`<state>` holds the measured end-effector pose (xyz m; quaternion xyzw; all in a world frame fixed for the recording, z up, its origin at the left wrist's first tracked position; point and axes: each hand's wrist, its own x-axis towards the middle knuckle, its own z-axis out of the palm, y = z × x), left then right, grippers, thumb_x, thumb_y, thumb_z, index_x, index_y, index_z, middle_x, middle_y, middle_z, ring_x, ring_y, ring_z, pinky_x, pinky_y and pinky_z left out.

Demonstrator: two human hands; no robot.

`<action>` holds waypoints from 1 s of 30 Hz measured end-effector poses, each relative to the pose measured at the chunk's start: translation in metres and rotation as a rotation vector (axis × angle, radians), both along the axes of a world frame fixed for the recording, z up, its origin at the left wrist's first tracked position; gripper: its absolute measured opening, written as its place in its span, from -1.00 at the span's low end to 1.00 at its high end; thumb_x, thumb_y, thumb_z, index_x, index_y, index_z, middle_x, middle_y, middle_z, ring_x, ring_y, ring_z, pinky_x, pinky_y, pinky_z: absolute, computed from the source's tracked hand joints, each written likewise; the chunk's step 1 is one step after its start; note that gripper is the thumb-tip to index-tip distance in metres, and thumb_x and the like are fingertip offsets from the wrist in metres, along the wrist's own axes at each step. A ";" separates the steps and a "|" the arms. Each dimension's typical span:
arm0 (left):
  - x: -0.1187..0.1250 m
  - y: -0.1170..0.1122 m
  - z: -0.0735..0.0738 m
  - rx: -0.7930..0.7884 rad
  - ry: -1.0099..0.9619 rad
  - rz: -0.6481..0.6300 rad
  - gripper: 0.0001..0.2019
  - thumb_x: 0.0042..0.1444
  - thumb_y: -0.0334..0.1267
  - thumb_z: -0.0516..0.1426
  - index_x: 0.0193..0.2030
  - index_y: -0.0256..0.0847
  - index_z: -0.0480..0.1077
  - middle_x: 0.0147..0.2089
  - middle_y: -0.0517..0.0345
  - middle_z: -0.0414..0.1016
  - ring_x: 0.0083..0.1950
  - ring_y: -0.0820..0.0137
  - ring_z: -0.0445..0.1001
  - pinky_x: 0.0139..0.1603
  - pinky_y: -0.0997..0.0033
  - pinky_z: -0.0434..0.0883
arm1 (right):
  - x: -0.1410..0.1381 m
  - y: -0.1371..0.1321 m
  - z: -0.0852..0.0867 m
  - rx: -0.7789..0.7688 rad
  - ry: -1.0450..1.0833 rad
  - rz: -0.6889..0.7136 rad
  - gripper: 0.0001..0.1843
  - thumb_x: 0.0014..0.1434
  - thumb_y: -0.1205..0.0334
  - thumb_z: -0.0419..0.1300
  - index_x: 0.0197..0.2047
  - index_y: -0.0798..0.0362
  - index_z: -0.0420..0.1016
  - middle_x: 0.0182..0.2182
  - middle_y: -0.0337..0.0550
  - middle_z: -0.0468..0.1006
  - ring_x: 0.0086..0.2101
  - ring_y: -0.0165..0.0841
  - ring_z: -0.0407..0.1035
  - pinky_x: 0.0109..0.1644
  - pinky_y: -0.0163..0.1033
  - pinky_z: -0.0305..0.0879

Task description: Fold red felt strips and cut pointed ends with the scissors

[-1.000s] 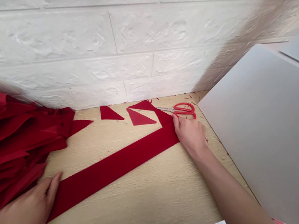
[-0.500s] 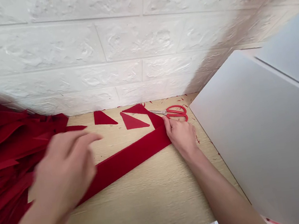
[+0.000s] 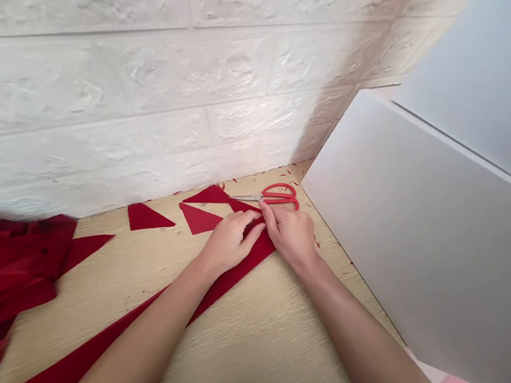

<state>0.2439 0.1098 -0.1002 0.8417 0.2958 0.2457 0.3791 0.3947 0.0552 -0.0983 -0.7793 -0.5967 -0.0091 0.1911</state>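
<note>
A long dark red fabric strip (image 3: 230, 288) runs diagonally across the wooden tabletop, passing under my left forearm. At its far right end, my left hand (image 3: 233, 241) closes thumb and fingers on the fabric's upper edge. Right beside it, my right hand (image 3: 293, 236) is closed on the same end, thumb on top; the fingers beneath are partly hidden. Just beyond my right hand lie red-handled scissors (image 3: 279, 195), their blades pointing left over a piece of red fabric. Cut red pieces, including a pointed one (image 3: 199, 218), lie to the left of the blades.
A heap of red fabric (image 3: 9, 271) covers the tabletop's left side. Another cut piece (image 3: 147, 217) lies near the white brick-patterned wall (image 3: 151, 67). A white panel (image 3: 426, 214) stands along the right edge, with small red scraps scattered beside it.
My left hand has moved right from near the heap to the strip's end, joining my right hand. The view has shifted, and more of the strip now shows at lower left.
</note>
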 end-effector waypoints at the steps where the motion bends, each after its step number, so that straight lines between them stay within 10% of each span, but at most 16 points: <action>1: 0.000 0.000 0.001 0.006 0.035 0.002 -0.79 0.35 -0.16 0.02 -0.26 -0.17 0.39 -0.28 0.11 0.54 -0.26 0.34 0.46 -0.17 0.32 0.39 | 0.001 0.000 -0.001 0.014 0.039 0.005 -0.31 0.48 -0.06 -0.16 -0.49 0.05 0.57 -0.55 -0.13 0.56 -0.56 -0.38 0.33 -0.42 -0.23 -0.08; 10: 0.004 0.002 -0.002 0.004 0.089 0.035 -0.75 0.37 -0.15 0.00 -0.32 -0.16 0.34 -0.32 0.14 0.51 -0.31 0.36 0.41 -0.23 0.35 0.31 | 0.016 -0.001 0.004 0.052 0.431 0.031 -0.26 0.44 -0.20 -0.32 -0.62 -0.01 0.25 -0.62 -0.17 0.43 -0.54 -0.35 0.31 -0.39 -0.22 0.11; 16: 0.002 0.004 -0.003 -0.030 0.072 0.051 -0.72 0.38 -0.14 -0.02 -0.34 -0.16 0.32 -0.37 0.17 0.47 -0.34 0.37 0.38 -0.27 0.36 0.30 | 0.027 -0.006 0.011 -0.052 0.422 0.336 -0.43 0.43 -0.13 -0.14 -0.56 -0.01 0.11 -0.62 -0.29 0.31 -0.55 -0.41 0.20 -0.42 -0.25 0.02; 30: 0.003 0.002 -0.003 0.091 0.206 0.063 -0.69 0.42 -0.10 -0.10 -0.33 -0.14 0.26 -0.36 0.11 0.47 -0.31 0.29 0.44 -0.26 0.33 0.29 | 0.024 -0.007 0.004 0.051 0.346 0.409 -0.61 0.45 0.09 -0.10 -0.41 -0.02 0.27 -0.49 -0.22 0.43 -0.45 -0.33 0.32 -0.32 -0.25 0.20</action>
